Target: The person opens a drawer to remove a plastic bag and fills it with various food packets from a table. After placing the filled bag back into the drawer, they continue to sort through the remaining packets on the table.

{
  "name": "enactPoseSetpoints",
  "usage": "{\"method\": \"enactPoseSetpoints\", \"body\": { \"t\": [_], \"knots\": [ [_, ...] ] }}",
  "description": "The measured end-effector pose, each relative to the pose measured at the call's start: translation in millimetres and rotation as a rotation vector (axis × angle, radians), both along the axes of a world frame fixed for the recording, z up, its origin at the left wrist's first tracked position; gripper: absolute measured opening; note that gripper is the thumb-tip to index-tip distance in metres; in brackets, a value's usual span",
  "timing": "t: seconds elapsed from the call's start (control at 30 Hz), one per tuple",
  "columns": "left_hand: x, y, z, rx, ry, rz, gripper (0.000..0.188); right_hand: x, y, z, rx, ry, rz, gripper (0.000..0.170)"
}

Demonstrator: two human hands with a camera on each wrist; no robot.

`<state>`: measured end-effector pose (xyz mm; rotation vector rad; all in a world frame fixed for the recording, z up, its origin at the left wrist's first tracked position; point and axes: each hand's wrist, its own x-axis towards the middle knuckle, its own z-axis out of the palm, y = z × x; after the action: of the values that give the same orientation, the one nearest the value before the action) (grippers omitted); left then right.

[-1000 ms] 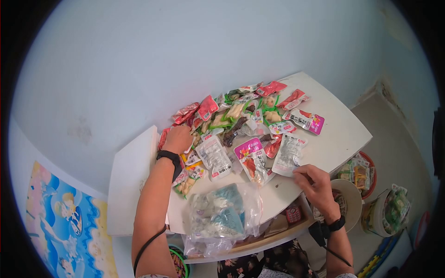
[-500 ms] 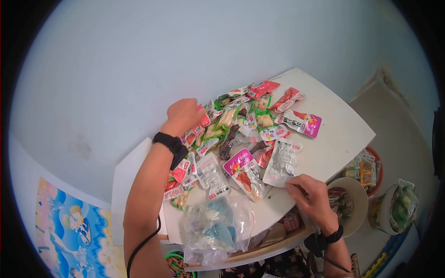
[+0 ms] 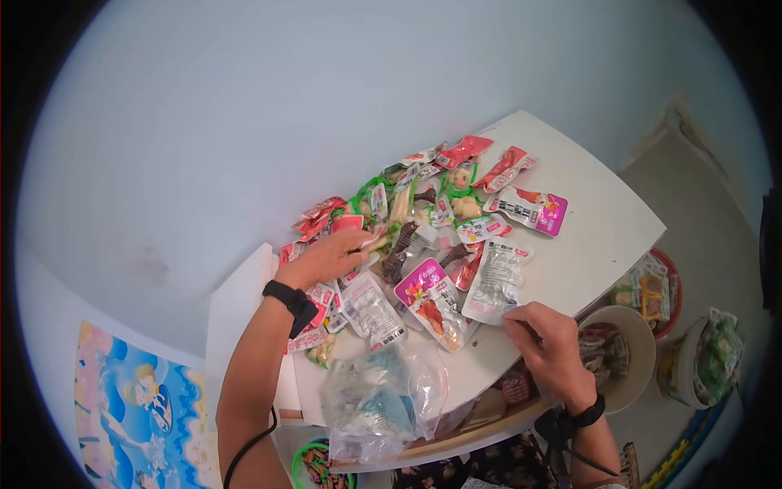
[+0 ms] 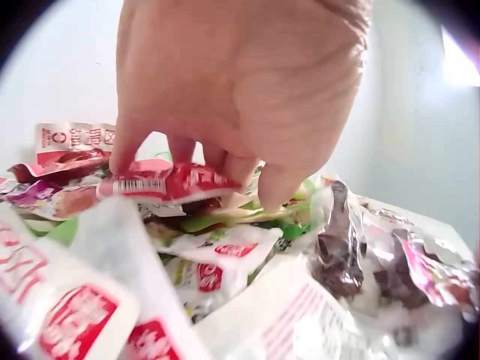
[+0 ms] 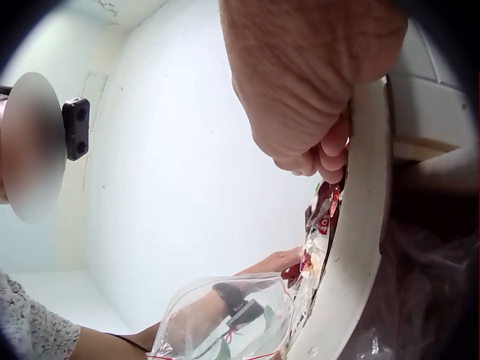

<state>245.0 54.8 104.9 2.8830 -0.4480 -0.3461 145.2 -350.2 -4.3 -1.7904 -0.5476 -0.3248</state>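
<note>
In the head view my left hand is over the left part of a heap of small snack packets, fingers stretched down among them. The left wrist view shows a red packet right at these fingers, with the thumb apart from them. Just right of the hand lies a dark-brown vacuum-sealed snack. My right hand rests at the table's front edge, fingers loosely bent, fingertips right at the lower corner of a silver-white pouch. Left of that pouch lies a purple-topped pouch.
A clear plastic bag overhangs the front of the white table, above an open drawer. On the floor at right stand a cream bucket and a red basket with packets. A green-rimmed basket is below left.
My left hand rose from the left of the heap to its back, over a red packet, then came down toward the heap's middle. The right hand stays by the silver-white pouch. The view shifted slightly.
</note>
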Motion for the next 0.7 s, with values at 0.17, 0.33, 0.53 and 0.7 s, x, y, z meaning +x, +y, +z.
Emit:
{"method": "enactPoseSetpoints", "body": {
  "t": [0.17,0.33,0.53,0.7],
  "knots": [
    [-31,11,19,0.042,0.035,-0.017,0.049,-1,-2,-2,0.016,0.017,0.006,0.012],
    [-50,25,33,0.015,0.131,0.072,0.038,0,0,-3,0.034,0.030,0.022,0.011],
    [-27,21,52,0.139,0.177,0.248,0.041,-1,2,-2,0.011,0.051,0.016,0.010],
    [29,-7,14,-0.192,-0.017,0.233,0.063,0,2,-2,0.006,0.039,0.010,0.010]
  ]
}}
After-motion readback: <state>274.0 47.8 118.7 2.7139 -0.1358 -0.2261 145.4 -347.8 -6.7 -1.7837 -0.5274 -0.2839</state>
